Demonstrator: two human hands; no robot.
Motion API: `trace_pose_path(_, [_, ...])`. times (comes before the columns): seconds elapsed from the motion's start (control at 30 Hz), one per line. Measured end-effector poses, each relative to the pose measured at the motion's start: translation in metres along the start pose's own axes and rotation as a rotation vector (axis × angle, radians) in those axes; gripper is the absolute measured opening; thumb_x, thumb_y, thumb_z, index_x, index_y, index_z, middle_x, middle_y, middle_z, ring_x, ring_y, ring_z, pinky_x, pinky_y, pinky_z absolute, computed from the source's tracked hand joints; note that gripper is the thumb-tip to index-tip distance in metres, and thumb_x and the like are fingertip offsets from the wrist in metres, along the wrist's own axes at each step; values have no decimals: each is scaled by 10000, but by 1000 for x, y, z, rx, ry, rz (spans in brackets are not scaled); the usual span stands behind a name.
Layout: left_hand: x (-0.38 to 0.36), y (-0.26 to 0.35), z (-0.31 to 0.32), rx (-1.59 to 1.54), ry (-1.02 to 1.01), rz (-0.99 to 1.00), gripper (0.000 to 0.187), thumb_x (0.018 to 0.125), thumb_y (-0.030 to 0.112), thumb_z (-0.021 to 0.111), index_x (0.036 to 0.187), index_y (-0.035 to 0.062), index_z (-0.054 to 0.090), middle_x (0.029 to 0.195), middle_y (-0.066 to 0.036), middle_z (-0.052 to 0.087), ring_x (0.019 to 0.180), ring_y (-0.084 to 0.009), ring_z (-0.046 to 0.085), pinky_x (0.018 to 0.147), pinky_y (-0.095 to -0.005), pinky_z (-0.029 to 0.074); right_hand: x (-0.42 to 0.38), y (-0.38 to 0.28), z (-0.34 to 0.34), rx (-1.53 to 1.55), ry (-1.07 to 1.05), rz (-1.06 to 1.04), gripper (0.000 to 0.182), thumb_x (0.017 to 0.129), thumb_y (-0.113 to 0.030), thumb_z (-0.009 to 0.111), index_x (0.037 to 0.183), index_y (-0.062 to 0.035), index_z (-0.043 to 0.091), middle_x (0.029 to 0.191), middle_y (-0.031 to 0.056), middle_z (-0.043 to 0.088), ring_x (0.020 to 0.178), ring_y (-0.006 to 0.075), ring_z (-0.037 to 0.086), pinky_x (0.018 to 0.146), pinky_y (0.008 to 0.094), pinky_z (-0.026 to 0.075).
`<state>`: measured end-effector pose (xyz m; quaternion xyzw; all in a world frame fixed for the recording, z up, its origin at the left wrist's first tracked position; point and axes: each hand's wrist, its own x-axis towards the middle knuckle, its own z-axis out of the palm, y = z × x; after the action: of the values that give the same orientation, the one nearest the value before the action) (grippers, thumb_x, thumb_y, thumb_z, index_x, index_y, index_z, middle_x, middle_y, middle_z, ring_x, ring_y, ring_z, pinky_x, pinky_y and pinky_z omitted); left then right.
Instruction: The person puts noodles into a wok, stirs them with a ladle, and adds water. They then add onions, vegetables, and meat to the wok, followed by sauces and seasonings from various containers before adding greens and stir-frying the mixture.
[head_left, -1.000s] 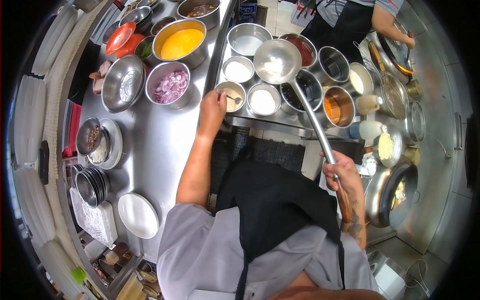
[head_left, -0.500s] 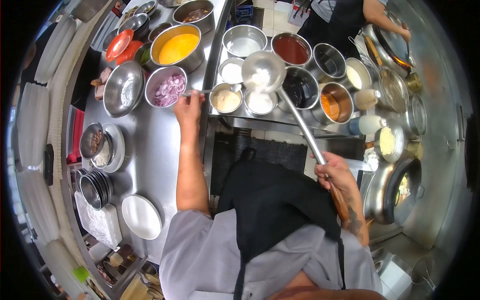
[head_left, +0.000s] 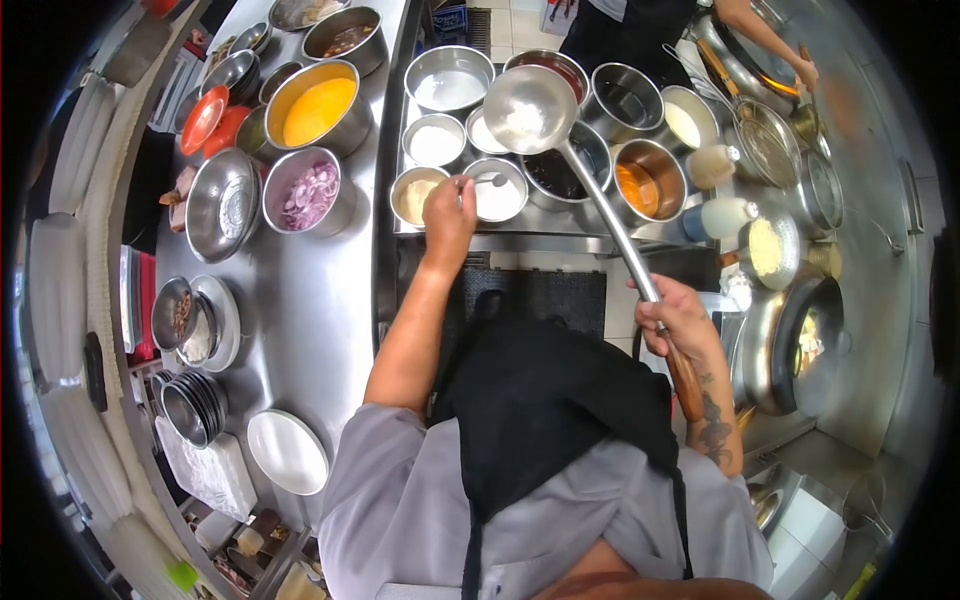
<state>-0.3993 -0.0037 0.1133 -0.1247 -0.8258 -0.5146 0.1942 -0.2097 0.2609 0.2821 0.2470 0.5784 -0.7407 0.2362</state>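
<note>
My left hand point(head_left: 450, 218) is closed on a small metal spoon point(head_left: 497, 180), its tip over a steel pot of white powder point(head_left: 500, 201). A pot of beige powder point(head_left: 414, 193) sits beside that hand, partly behind it. My right hand point(head_left: 676, 312) grips the wooden and metal handle of a large ladle point(head_left: 612, 226). The ladle's bowl is held above the pots, with some white stuff inside it. Below the bowl are a pot of dark sauce point(head_left: 566, 176) and, partly hidden, one of red sauce point(head_left: 562, 66).
A pot of sliced onions point(head_left: 310, 195) and one of yellow liquid point(head_left: 318, 110) stand on the left counter, near a white plate point(head_left: 288, 452). At right are squeeze bottles point(head_left: 713, 166) and a wok point(head_left: 800, 345) with food. Another person's arm point(head_left: 765, 40) reaches over a wok at top right.
My left hand has moved right with the spoon, from beside the onion pot to the powder pots. The ladle stays raised over the pots. The camera view has shifted slightly.
</note>
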Motion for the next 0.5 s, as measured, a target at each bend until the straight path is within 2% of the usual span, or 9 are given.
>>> trace_pose_path(0.07, [-1,-4,14,38,-26,49,79,847,61,610,855,-14,637,776,-182,641,744,-350,619,680,-420,478,-5,0,-1,18,14,-17,381,846,-32,548,1220,19,492,653,31,484,384,91,447,356,214,347])
trace_pose_path(0.17, [-3,-6,20,56,-136,-1,150,882,104,583,908,-31,642,844,-203,659,803,-357,630,723,-408,484,-12,1,-1,25,36,-29,382,849,-31,545,1224,21,490,662,29,487,392,87,452,359,211,347])
trace_pose_path(0.27, [-4,-2,19,57,-147,-21,146,880,103,585,894,-33,636,831,-210,650,796,-363,626,712,-414,480,-17,2,-1,36,54,-19,382,851,-29,541,1226,23,489,661,28,486,391,86,451,359,211,346])
trace_pose_path(0.37, [-6,-4,19,53,-109,26,62,838,51,604,827,-7,625,749,-177,635,701,-356,610,648,-431,462,-19,4,-3,47,59,-17,383,849,-26,540,1225,24,489,656,27,484,387,86,448,357,212,345])
trace_pose_path(0.5, [-9,-3,14,15,-119,23,71,843,56,600,841,-9,629,750,-184,634,698,-358,607,655,-430,465,-22,4,-3,67,58,-26,385,846,-24,539,1225,24,489,652,28,484,382,86,447,353,213,343])
